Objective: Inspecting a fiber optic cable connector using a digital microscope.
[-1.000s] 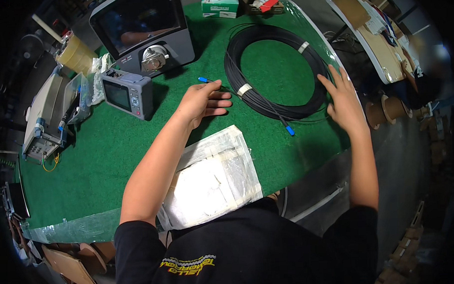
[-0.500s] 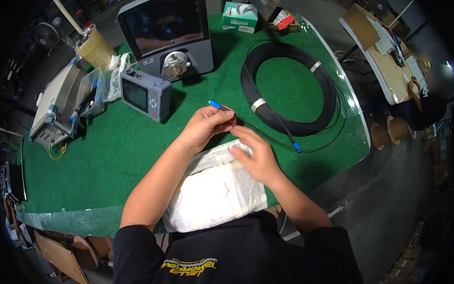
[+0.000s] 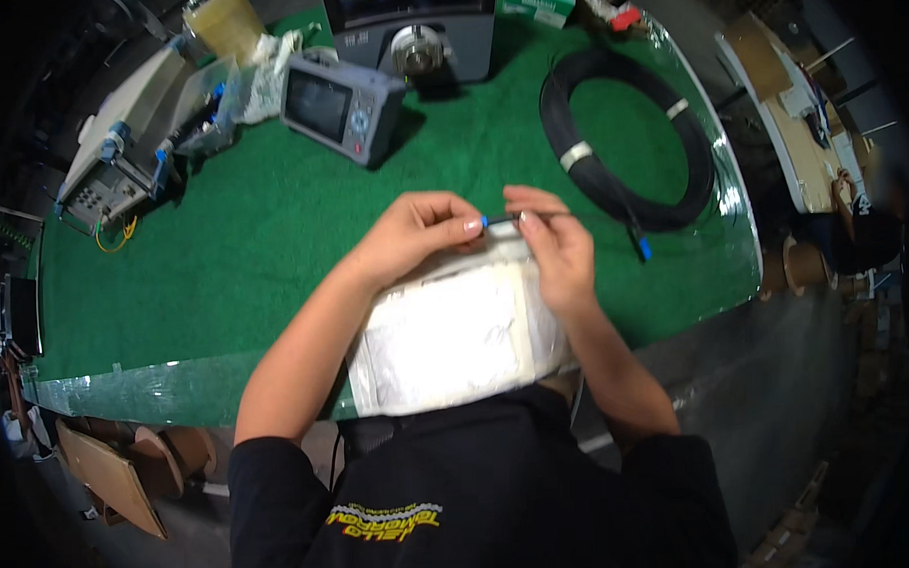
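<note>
My left hand (image 3: 418, 233) is closed, thumb and forefinger pinching a small blue fibre-optic connector (image 3: 484, 223). Just beside it, my right hand (image 3: 561, 250) grips the black cable (image 3: 505, 220) behind that connector, between thumb and fingers. Both hands hover above a white plastic-wrapped packet (image 3: 446, 339) at the table's near edge. To the right lies a coil of black cable (image 3: 559, 110) bound with pale tape, its other blue-tipped connector (image 3: 644, 247) resting on the green mat (image 3: 225, 302).
A grey handheld tester with a screen (image 3: 328, 108) stands beyond my hands, before a larger monitor-like device (image 3: 466, 48). At left are a bench instrument (image 3: 110, 166) and a clear plastic bin (image 3: 213, 107). A green-and-white box (image 3: 540, 1) sits at the back. Someone works at another table (image 3: 769, 103).
My right hand has come up to the cable and now grips it beside my left hand. The blue connector has turned from pointing up-left to lying level. The view has shifted.
</note>
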`<action>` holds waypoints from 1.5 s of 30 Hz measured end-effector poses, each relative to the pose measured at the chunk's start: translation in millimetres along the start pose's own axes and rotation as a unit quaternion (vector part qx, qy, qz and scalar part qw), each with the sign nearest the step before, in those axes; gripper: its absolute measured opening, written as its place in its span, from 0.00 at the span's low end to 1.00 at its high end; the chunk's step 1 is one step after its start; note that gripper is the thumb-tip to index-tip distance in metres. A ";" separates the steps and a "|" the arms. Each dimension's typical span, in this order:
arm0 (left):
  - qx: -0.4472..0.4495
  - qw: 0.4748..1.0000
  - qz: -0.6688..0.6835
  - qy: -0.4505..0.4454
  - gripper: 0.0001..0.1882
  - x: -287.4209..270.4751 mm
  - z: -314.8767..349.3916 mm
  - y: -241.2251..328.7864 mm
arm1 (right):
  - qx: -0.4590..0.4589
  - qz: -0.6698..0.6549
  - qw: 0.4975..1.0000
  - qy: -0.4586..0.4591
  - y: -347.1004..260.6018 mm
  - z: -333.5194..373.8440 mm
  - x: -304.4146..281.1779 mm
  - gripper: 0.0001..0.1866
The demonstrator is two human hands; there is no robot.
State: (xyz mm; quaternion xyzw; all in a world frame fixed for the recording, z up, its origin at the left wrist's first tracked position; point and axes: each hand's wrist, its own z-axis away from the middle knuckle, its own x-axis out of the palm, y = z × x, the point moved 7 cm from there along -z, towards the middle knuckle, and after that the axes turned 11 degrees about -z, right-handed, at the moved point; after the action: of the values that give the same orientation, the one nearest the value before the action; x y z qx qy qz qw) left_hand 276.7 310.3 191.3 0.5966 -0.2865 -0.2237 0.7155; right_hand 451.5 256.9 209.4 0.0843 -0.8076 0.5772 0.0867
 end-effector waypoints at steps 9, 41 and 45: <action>-0.003 0.995 -0.077 -0.059 0.13 6.3 10.6 7.2 | 0.032 0.073 0.997 -0.015 -24.0 9.4 23.9 0.10; 0.025 0.998 0.036 -0.036 0.15 -7.7 9.8 -1.2 | -0.023 0.248 0.951 -0.181 -39.0 24.5 68.0 0.06; 0.017 0.998 0.050 -0.031 0.13 -8.5 6.2 -0.5 | -0.044 0.285 0.944 -0.158 -35.0 30.4 73.3 0.07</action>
State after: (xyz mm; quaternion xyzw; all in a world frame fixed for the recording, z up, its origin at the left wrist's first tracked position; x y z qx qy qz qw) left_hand 266.3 311.3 190.3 0.5863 -0.3419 -0.2015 0.7063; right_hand 387.3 214.3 249.3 -0.0630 -0.8257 0.5211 -0.2064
